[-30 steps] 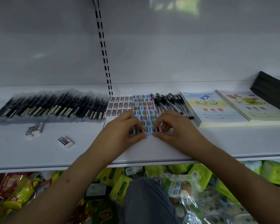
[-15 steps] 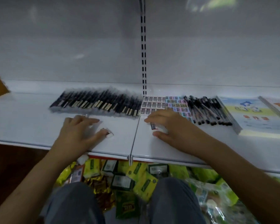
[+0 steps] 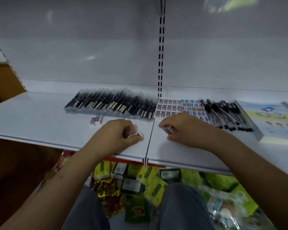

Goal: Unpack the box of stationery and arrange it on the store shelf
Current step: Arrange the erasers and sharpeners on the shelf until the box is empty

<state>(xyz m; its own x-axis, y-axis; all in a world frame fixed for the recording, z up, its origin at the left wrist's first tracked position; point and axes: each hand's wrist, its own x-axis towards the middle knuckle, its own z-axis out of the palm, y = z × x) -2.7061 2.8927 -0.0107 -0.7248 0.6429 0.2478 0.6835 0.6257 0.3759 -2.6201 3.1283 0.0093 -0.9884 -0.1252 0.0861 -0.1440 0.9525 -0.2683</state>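
Observation:
On the white store shelf [image 3: 40, 117] my left hand [image 3: 118, 133] pinches a small white eraser [image 3: 136, 134] near the front edge. To its right, my right hand [image 3: 184, 128] pinches another small eraser [image 3: 168, 130] with a dark label. Two loose erasers [image 3: 96, 120] lie behind my left hand. Rows of white erasers [image 3: 168, 107] and coloured erasers [image 3: 194, 107] are laid out behind my right hand. A long row of wrapped black pens [image 3: 111, 105] lies at the left, a bunch of black pens [image 3: 223, 113] at the right.
Exercise books [image 3: 269, 120] lie flat at the far right of the shelf. A slotted upright [image 3: 160, 63] divides the back panel. Below the shelf, green and yellow packets [image 3: 148, 180] are heaped around my knees. A brown surface [image 3: 5, 80] shows at the left.
The view swung left. My left hand left the coloured erasers, went to the loose eraser near the front edge and picked it up. My right hand now holds an eraser.

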